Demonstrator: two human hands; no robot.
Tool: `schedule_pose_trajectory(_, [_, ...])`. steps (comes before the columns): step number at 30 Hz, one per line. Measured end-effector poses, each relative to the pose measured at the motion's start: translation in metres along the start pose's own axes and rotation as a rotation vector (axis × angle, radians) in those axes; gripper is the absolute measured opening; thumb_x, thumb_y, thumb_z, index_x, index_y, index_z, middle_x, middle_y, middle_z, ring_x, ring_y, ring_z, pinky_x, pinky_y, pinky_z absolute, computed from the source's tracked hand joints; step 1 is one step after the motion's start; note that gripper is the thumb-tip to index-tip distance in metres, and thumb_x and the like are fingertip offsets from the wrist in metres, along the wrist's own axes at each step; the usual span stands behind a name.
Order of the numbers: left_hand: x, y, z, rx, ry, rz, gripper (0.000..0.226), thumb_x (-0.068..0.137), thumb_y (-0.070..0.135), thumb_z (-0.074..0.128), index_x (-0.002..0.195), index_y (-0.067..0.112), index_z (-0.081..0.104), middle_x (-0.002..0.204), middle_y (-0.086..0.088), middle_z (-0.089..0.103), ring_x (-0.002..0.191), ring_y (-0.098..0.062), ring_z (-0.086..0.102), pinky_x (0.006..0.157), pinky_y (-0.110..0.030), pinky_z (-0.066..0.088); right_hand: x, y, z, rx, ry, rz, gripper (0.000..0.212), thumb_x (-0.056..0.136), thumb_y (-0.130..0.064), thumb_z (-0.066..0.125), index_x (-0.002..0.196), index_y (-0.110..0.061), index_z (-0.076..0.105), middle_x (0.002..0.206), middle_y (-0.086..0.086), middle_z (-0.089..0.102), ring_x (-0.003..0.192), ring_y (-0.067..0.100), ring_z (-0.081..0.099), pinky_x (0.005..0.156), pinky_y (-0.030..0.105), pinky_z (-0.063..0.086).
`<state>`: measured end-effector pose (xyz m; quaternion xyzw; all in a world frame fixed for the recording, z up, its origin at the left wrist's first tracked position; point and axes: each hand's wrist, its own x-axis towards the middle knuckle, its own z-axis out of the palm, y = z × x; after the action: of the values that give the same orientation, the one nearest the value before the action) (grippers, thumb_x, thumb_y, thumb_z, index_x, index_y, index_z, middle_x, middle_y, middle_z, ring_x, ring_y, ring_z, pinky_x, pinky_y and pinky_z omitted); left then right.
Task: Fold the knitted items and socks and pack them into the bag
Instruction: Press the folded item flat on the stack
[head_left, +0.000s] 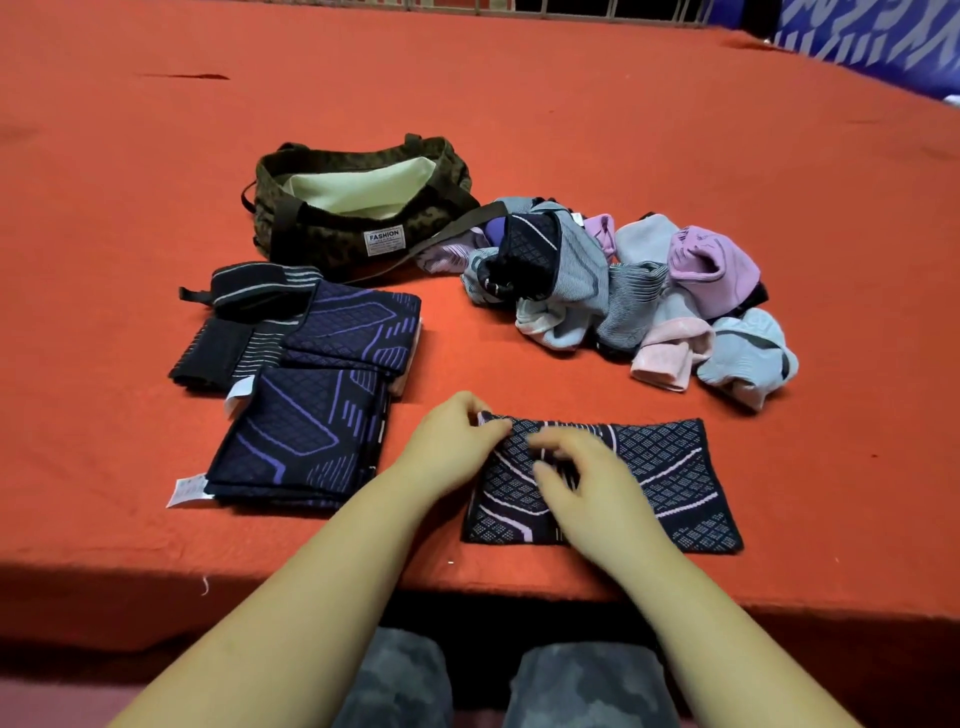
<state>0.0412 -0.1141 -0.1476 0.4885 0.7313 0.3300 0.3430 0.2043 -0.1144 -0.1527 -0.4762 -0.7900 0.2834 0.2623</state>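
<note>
A dark navy knitted piece with a pink diamond pattern (670, 478) lies flat near the front edge of the red table (519, 104). My left hand (452, 447) pinches its upper left corner. My right hand (582, 488) hovers over its left half, fingers loosely curled and blurred. Folded navy and purple knitted items (306, 436) are stacked to the left, with striped dark ones (244, 332) behind them. An olive patterned bag (358, 208) stands open behind the stack. A loose pile of socks and knits (623, 291) in grey, pink and light blue lies at the right.
The bag's strap (447, 234) trails toward the sock pile. A blue patterned cloth (872, 41) borders the far right corner. The table's front edge runs just below my forearms, with my knees under it.
</note>
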Motion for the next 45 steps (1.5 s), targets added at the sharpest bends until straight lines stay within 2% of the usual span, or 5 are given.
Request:
schedule_pose_trajectory(15, [-0.024, 0.002, -0.032, -0.485, 0.33, 0.083, 0.012, 0.086, 0.01, 0.065, 0.084, 0.021, 0.061, 0.076, 0.003, 0.061, 0.068, -0.009, 0.056, 0.072, -0.027, 0.049, 0.045, 0.002, -0.002, -0.163, 0.11, -0.09, 0.023, 0.095, -0.035, 0.042, 0.083, -0.02, 0.056, 0.075, -0.012, 0.048, 0.078, 0.016, 0.042, 0.081, 0.03, 0.028])
schedule_pose_trajectory(22, [-0.022, 0.008, -0.016, -0.4, 0.03, -0.053, 0.022, 0.082, 0.009, 0.07, 0.103, 0.014, 0.063, 0.088, -0.003, 0.067, 0.082, -0.015, 0.063, 0.076, -0.02, 0.05, 0.04, -0.001, 0.001, -0.18, 0.056, -0.068, 0.03, 0.09, -0.041, 0.039, 0.092, -0.02, 0.06, 0.085, -0.009, 0.057, 0.09, 0.021, 0.051, 0.091, 0.034, 0.033])
schedule_pose_trajectory(29, [-0.042, 0.001, -0.008, 0.374, 0.271, 0.512, 0.05, 0.087, 0.016, 0.053, 0.137, 0.013, 0.046, 0.144, -0.006, 0.044, 0.135, -0.024, 0.037, 0.114, -0.033, 0.021, 0.004, 0.003, 0.005, -0.216, -0.092, -0.088, 0.054, 0.088, -0.042, 0.031, 0.137, -0.026, 0.045, 0.144, -0.008, 0.043, 0.137, 0.011, 0.03, 0.119, 0.034, 0.008])
schedule_pose_trajectory(38, [-0.057, -0.042, 0.002, 0.839, -0.116, 0.213, 0.122, 0.047, 0.082, -0.028, 0.15, 0.018, -0.013, 0.154, 0.003, -0.023, 0.146, -0.015, -0.013, 0.113, -0.027, -0.01, -0.02, 0.048, -0.029, -0.602, -0.169, 0.273, 0.063, 0.097, -0.052, 0.02, 0.151, -0.027, 0.0, 0.159, -0.002, -0.008, 0.146, 0.013, -0.008, 0.117, 0.036, -0.005])
schedule_pose_trajectory(45, [-0.075, -0.023, -0.002, 0.305, 0.149, 0.126, 0.075, 0.086, 0.006, 0.051, 0.15, 0.014, 0.015, 0.151, -0.007, 0.028, 0.138, -0.021, 0.032, 0.112, -0.025, 0.02, -0.03, 0.011, -0.005, -0.25, 0.012, 0.05, 0.038, 0.096, -0.026, 0.046, 0.133, -0.02, 0.052, 0.142, -0.002, 0.047, 0.133, 0.015, 0.037, 0.109, 0.018, 0.017])
